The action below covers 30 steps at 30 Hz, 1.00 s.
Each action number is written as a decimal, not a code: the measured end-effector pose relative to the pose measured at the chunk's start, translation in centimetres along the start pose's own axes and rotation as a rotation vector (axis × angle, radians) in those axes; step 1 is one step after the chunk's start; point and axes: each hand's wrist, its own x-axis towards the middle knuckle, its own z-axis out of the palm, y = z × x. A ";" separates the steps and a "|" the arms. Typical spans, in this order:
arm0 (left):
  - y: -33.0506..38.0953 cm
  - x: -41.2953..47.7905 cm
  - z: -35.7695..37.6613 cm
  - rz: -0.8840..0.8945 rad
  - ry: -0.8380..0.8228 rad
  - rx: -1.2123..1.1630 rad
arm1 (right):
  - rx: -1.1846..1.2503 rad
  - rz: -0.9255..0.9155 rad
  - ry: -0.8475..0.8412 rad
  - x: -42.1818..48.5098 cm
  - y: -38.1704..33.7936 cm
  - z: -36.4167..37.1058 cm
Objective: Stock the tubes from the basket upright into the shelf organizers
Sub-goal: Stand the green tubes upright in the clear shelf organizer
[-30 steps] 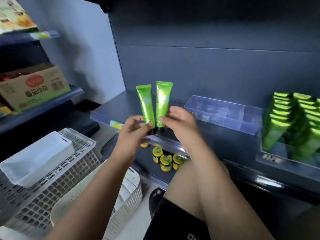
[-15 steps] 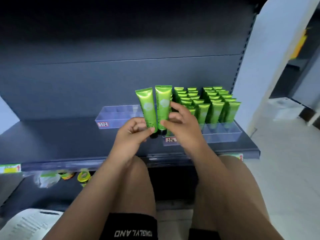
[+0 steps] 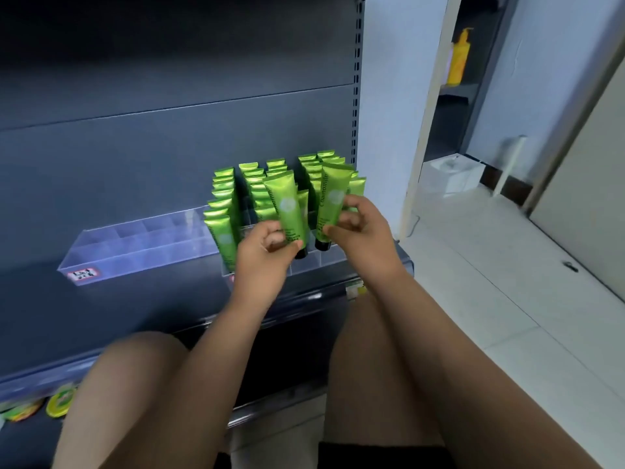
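Observation:
My left hand (image 3: 262, 255) pinches one green tube (image 3: 287, 208) near its black cap, cap down. My right hand (image 3: 363, 231) pinches a second green tube (image 3: 333, 198) the same way. Both tubes hang just above the front of a clear organizer (image 3: 324, 260) that holds several rows of upright green tubes (image 3: 223, 211). A second clear organizer (image 3: 135, 245) with bare compartments sits to its left on the dark shelf (image 3: 135, 299). The basket is out of view.
The shelf upright (image 3: 355, 96) and a white wall (image 3: 399, 96) stand right of the organizers. Small yellow-lidded jars (image 3: 59, 404) lie on the lower shelf at bottom left. My knees fill the foreground. White floor tiles (image 3: 490, 282) spread to the right.
My view has swung right, bringing the filled organizer to centre. Both hands have carried their tubes over its front edge and drawn them apart.

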 end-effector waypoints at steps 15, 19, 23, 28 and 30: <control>-3.2 2.4 3.2 0.189 0.054 0.563 | -0.099 0.032 0.041 5.2 5.4 -3.1; -3.9 2.6 3.6 0.164 0.040 0.607 | -0.131 0.011 0.001 6.3 6.1 -2.5; -3.9 3.1 4.0 0.104 0.023 0.614 | -0.207 0.003 -0.020 7.0 6.8 -2.0; -3.5 4.0 4.5 0.038 -0.027 0.621 | -0.326 0.004 -0.049 7.4 7.0 -1.9; -3.2 4.2 4.6 0.031 -0.044 0.643 | -0.365 -0.005 -0.063 7.5 7.2 -1.8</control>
